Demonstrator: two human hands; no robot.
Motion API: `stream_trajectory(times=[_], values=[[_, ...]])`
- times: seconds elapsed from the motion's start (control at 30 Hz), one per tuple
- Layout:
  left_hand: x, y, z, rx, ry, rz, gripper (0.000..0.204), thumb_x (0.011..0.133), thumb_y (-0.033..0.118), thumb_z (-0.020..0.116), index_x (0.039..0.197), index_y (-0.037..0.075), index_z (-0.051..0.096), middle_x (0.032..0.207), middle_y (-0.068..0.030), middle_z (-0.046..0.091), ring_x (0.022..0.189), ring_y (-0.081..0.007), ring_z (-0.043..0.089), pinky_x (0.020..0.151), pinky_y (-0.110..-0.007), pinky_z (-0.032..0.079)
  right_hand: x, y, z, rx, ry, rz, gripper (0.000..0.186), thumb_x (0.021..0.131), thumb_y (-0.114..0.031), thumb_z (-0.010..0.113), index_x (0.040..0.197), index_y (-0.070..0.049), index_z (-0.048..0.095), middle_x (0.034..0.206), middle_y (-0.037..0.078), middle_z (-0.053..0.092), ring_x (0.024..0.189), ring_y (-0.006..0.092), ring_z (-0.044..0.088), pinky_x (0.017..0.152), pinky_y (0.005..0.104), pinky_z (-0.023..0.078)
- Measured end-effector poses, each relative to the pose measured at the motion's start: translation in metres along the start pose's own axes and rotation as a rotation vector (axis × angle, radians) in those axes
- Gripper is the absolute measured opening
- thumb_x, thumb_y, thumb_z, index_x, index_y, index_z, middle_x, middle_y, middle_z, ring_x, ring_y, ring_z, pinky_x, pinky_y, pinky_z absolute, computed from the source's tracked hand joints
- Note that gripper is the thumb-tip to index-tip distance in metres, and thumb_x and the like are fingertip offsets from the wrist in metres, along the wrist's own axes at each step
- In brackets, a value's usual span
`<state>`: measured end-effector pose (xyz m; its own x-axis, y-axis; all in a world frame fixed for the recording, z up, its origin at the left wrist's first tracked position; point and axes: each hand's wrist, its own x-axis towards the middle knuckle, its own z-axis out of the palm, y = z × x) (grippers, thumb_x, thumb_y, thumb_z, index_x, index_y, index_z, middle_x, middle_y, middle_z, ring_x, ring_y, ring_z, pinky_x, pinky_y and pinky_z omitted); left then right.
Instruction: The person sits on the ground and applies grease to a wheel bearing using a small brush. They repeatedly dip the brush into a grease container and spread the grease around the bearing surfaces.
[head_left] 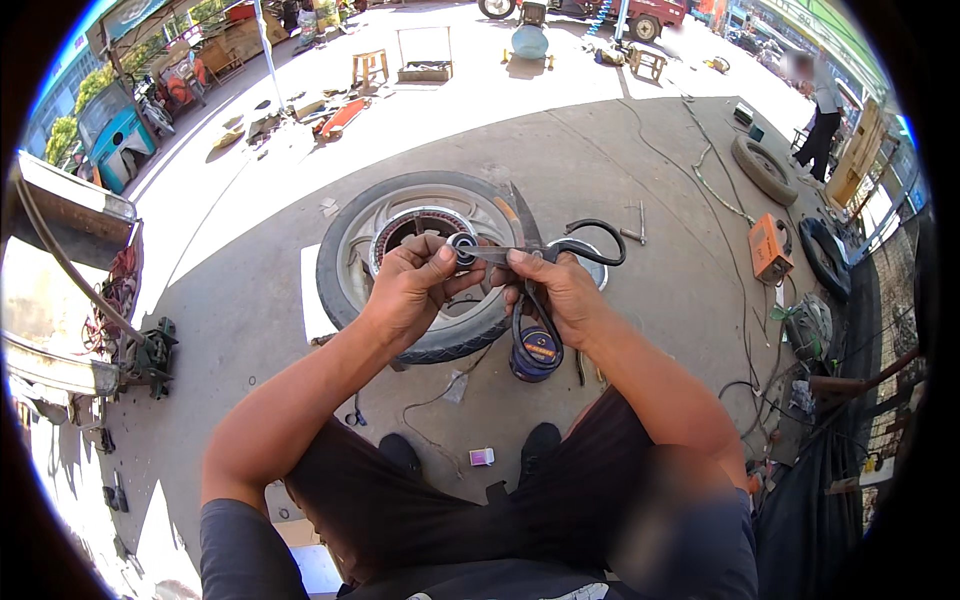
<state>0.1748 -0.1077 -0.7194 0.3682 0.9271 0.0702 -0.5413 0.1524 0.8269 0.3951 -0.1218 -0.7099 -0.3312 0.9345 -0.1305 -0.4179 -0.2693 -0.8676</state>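
My left hand [408, 287] is closed, pinching a small round bearing [463, 247] between thumb and fingers. My right hand [568, 298] grips a pair of scissors [606, 232] with black looped handles. One blade reaches left to the bearing's face and appears to touch it; the other points up and away. Below and beyond both hands a motor wheel [343, 228] with a black tyre lies flat, its hub opened to a ring of windings. A dark blue tin [535, 357] stands beside the wheel, under the scissors' lower loop, with a round metal disc [595, 270] behind my right hand.
A small pink-and-white box [482, 457] lies between my feet. To the right are an orange machine [771, 248], a loose tyre [764, 170] and trailing cables. A T-shaped tool [636, 228] rests on the ground. Another person [824, 105] stands far right. A metal cart [65, 290] is at left.
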Motion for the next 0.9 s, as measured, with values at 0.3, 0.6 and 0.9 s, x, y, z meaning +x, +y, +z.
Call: stream_trajectory(times=[0.3, 0.6, 0.9], values=[[-0.008, 0.017, 0.002, -0.091, -0.054, -0.005, 0.014, 0.098, 0.017, 0.061, 0.098, 0.004, 0.057, 0.11, -0.0148, 0.067, 0.101, -0.0236, 0.068, 0.097, -0.037, 0.057, 0.002, 0.003, 0.016, -0.007, -0.043, -0.037, 0.028, 0.093, -0.024, 0.069, 0.102, 0.002, 0.069, 0.087, 0.01, 0.071, 0.068, 0.0153, 0.065, 0.061, 0.03, 0.055], [-0.011, 0.018, 0.001, -0.132, -0.08, -0.022, 0.014, 0.099, 0.017, 0.059, 0.095, 0.003, 0.056, 0.112, -0.0155, 0.066, 0.101, -0.0235, 0.068, 0.097, -0.036, 0.057, 0.0, 0.007, 0.02, 0.003, -0.069, -0.108, 0.028, 0.093, -0.021, 0.07, 0.102, 0.005, 0.067, 0.088, 0.012, 0.071, 0.069, 0.0156, 0.065, 0.063, 0.0311, 0.057], [-0.018, 0.021, 0.0, -0.27, -0.118, -0.062, 0.014, 0.099, 0.016, 0.059, 0.093, 0.005, 0.054, 0.12, -0.0192, 0.063, 0.103, -0.0254, 0.068, 0.095, -0.034, 0.059, -0.004, 0.015, 0.024, 0.016, -0.054, -0.088, 0.029, 0.093, -0.023, 0.07, 0.105, 0.003, 0.068, 0.09, 0.011, 0.072, 0.073, 0.0164, 0.066, 0.068, 0.033, 0.057]])
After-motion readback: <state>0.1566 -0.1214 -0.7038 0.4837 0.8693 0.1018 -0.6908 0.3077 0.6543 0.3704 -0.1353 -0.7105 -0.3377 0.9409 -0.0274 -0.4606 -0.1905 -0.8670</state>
